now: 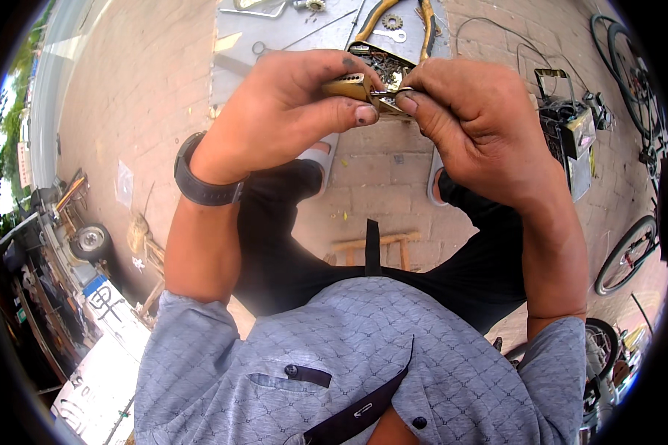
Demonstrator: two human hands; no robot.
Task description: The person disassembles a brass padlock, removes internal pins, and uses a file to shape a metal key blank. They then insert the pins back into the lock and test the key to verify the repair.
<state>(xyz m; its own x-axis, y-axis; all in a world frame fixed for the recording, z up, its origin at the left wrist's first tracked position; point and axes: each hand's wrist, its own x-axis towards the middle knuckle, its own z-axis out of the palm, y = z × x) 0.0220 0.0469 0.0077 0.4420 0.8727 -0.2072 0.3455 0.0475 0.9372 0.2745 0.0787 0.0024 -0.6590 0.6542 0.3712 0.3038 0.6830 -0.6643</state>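
My left hand [286, 111], with a dark watch on its wrist, pinches a brass lock cylinder [351, 87] between thumb and fingers. A row of small holes runs along the cylinder's upper face. My right hand [479, 122] is closed, its thumb and forefinger gripping a thin metal key [386, 93]. The key's blade meets the right end of the cylinder; how deep it sits I cannot tell. Right behind my fingers is an open box [382, 53] full of small metal parts, partly hidden by both hands.
Yellow-handled pliers [427, 26], a small gear [392, 22] and a loose key [395, 35] lie on a grey board [304, 37]. At right stand a machine [571, 126] and bicycles [627, 256]. A cart with a wheel [90, 241] is at left.
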